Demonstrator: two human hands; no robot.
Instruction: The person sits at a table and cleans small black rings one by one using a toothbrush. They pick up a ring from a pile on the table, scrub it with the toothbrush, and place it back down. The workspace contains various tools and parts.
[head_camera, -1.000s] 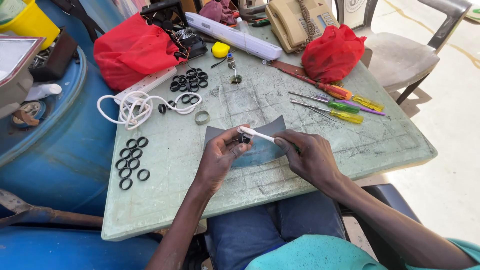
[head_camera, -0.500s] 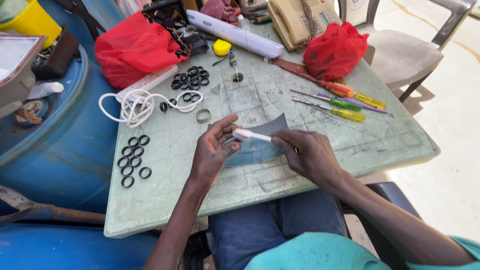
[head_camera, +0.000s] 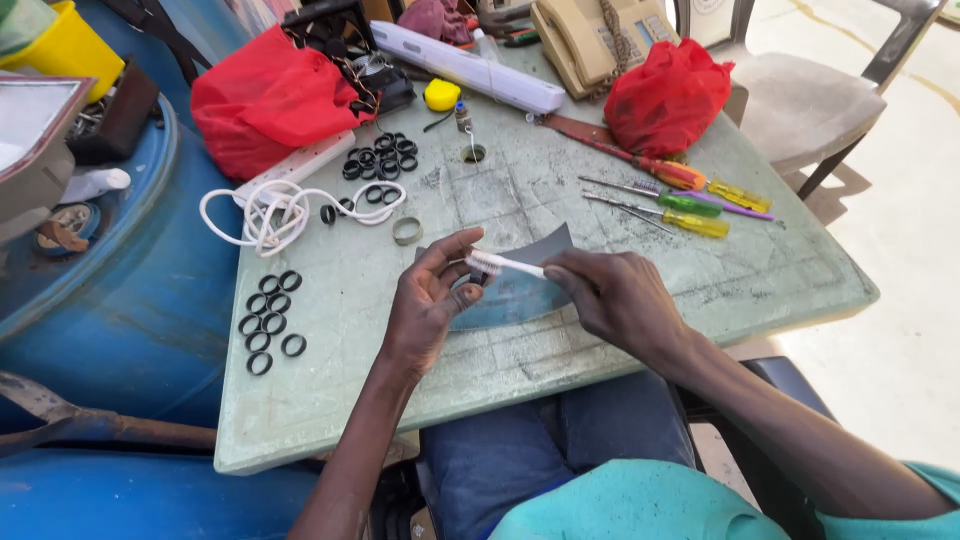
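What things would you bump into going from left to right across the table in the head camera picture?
Black rings → left hand → white brush → right hand → yellow screwdriver

A worn, pale green desk (head_camera: 760, 290) fills the middle of the frame. At its upper left lie a red bag (head_camera: 270, 105) and a coiled white cord (head_camera: 265, 212); black rings (head_camera: 270, 320) sit in a cluster at the left edge, with more rings (head_camera: 380, 160) higher up. At upper right lie a second red bag (head_camera: 668, 95), a beige telephone (head_camera: 585, 40) and screwdrivers (head_camera: 680, 205). A grey sheet (head_camera: 520, 290) lies at centre.
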